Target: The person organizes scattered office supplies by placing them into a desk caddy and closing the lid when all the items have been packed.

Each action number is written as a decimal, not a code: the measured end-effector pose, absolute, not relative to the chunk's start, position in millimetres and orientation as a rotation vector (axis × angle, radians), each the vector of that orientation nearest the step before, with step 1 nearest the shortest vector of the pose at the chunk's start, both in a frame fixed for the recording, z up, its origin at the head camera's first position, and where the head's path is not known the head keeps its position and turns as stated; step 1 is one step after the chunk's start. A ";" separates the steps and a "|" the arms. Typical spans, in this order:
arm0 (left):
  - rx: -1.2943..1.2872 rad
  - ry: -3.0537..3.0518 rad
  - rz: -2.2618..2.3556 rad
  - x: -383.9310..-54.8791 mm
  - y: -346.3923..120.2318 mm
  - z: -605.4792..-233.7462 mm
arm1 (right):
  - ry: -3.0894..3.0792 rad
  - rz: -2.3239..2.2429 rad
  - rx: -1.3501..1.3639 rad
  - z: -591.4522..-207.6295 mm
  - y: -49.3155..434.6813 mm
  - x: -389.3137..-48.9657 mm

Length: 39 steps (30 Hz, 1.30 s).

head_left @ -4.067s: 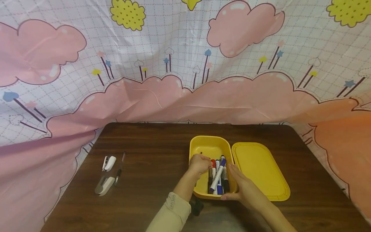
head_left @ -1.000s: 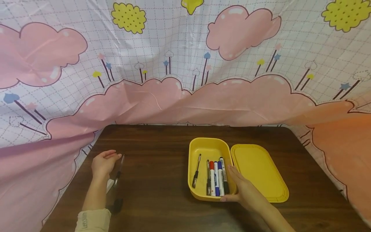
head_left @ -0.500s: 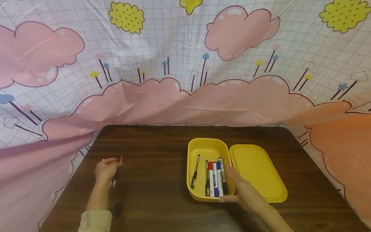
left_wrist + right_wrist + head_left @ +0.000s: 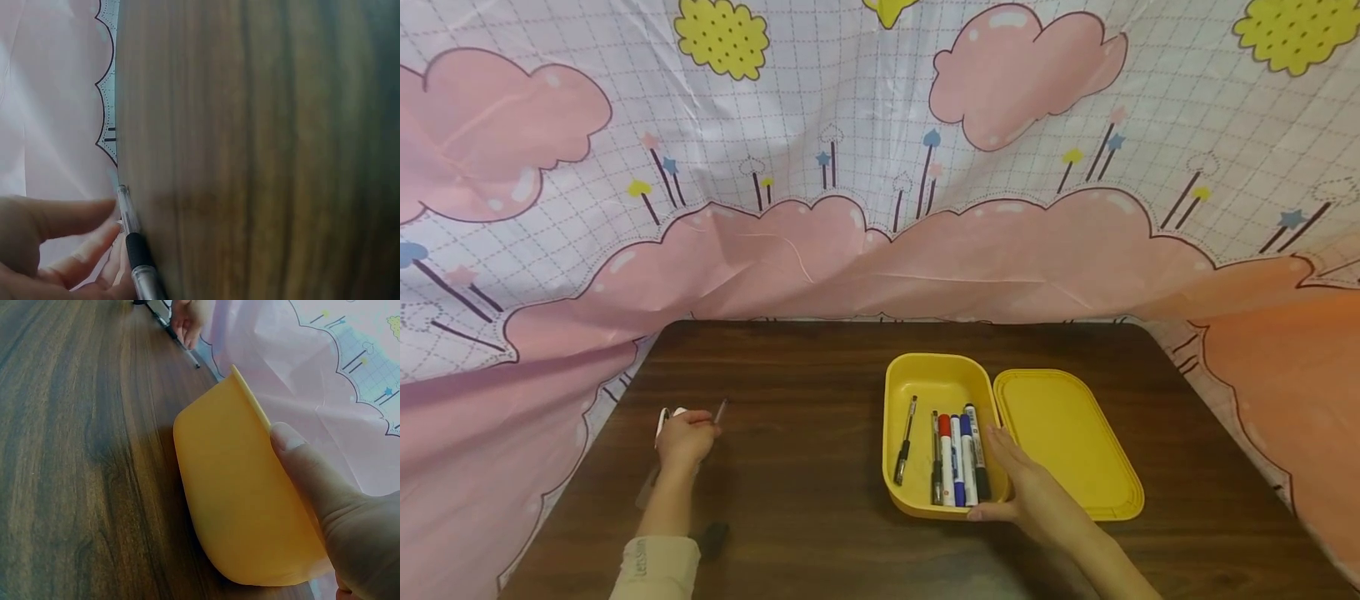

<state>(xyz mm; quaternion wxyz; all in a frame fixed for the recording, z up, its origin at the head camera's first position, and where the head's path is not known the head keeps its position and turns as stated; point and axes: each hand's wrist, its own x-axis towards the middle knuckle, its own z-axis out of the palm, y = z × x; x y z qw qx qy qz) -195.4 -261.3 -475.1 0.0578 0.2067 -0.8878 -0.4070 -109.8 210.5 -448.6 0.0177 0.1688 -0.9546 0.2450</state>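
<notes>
In the head view my left hand (image 4: 687,440) is low over the table's left side, at a clear pen with a black grip (image 4: 722,411). The left wrist view shows the thumb and fingertips meeting one side of this pen (image 4: 139,250), not closed round it. My right hand (image 4: 1033,492) rests against the near right corner of a yellow box (image 4: 898,500), its thumb (image 4: 306,465) on the rim. Inside the box lie a black-grip pen (image 4: 904,450) on its own, another slim pen (image 4: 936,467), a red-capped marker (image 4: 947,462) and several other markers.
A small white object with a dark part (image 4: 661,423) and a greyish see-through piece (image 4: 645,490) lie partly hidden by my left hand and forearm. Right of the box is its yellow lid (image 4: 1067,442), flat on the dark wooden table (image 4: 805,517). A patterned cloth (image 4: 820,275) hangs behind.
My left hand leaves the box, where it had been among the pens, and goes left to the loose pen. That pen's angle shifts slightly. My right hand stays at the box.
</notes>
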 end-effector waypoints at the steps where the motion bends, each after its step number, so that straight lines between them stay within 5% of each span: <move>1: 0.611 -2.698 -1.200 -196.4 -261.3 -475.6 | -2.964 0.765 0.523 -448.1 210.7 -109.9; 14: 0.426 -2.886 -0.898 -201.9 -252.7 -467.3 | -2.962 0.752 0.517 -443.4 211.7 -111.8; 22: 0.514 -2.841 -1.116 -192.8 -248.9 -462.0 | -2.979 0.774 0.517 -445.8 211.3 -110.1; 39: 0.353 -2.612 -1.579 -192.6 -210.0 -383.5 | -2.954 0.756 0.545 -447.3 211.0 -110.1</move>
